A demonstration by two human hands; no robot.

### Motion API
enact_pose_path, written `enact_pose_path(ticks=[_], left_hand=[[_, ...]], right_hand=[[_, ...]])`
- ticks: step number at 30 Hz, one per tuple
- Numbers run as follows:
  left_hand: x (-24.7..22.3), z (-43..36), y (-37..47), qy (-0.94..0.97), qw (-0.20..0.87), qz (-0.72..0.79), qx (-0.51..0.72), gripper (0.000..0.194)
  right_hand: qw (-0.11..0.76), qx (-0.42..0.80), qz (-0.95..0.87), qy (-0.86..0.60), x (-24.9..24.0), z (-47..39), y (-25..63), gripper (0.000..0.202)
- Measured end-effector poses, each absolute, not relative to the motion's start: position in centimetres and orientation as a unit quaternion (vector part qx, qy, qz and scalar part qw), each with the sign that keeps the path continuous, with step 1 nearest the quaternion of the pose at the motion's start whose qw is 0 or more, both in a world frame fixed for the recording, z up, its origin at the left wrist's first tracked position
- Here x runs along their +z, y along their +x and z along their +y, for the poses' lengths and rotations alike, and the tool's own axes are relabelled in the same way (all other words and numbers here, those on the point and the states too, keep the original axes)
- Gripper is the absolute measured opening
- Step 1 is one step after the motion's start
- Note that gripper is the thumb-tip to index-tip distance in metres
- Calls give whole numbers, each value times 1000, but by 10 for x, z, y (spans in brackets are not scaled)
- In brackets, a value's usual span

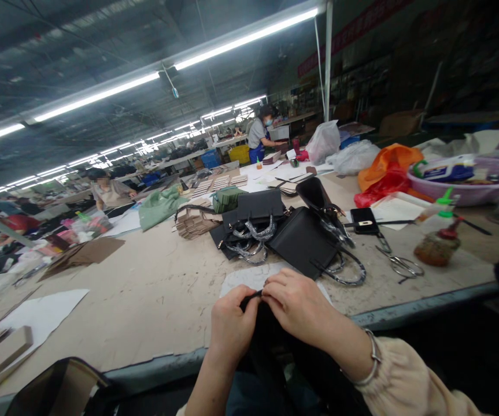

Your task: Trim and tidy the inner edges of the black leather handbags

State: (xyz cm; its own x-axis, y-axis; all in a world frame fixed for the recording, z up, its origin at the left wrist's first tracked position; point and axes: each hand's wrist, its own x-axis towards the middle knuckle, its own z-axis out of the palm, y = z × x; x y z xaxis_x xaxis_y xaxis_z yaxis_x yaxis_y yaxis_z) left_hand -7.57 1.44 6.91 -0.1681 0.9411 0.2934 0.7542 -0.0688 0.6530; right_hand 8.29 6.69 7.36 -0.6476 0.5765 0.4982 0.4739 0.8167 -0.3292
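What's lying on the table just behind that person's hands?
Beyond the left hand and right hand lies a white sheet, with black handbags further back. The hands cover part of the sheet; anything there can't be seen.

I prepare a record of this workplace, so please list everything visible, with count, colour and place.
Worktable: one, beige top, foreground
Handbags: several, black, table centre
Bundled stack: one, brown, left of handbags
Cloth: one, green, farther left
Papers: several, white, across table
Phone: one, black, right of handbags
Scissors: one pair, silvery, nearer than phone
Bottles: at least two, green- and red-topped, right
Basin: one, lilac, far right
Crumpled bags: several, orange, red, whitish, beyond phone
Bins: several, blue and yellow, background
Co-workers: at least two, greyish clothing, background
Lamps: many, white, overhead
Held piece: one, black, bottom centre
Bracelet: one, silvery, right wrist
Left hand: one, bare, on held piece
Right hand: one, bare, likewise
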Motion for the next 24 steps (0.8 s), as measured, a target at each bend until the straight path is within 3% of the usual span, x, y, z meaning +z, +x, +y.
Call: enact_pose_path(ticks=[7,12,19,24], left_hand=[[69,15,-75,631,134,669,368,12],[69,16,-77,623,131,684,357,9],[69,15,-76,633,127,669,368,10],[66,16,-76,647,120,660,363,11]], right_hand=[[326,126,-889,-297,72,67,85,9],[346,137,-877,-305,74,67,86,17],[288,136,-885,-340,73,68,88,43],[265,130,-886,-358,73,68,90,40]])
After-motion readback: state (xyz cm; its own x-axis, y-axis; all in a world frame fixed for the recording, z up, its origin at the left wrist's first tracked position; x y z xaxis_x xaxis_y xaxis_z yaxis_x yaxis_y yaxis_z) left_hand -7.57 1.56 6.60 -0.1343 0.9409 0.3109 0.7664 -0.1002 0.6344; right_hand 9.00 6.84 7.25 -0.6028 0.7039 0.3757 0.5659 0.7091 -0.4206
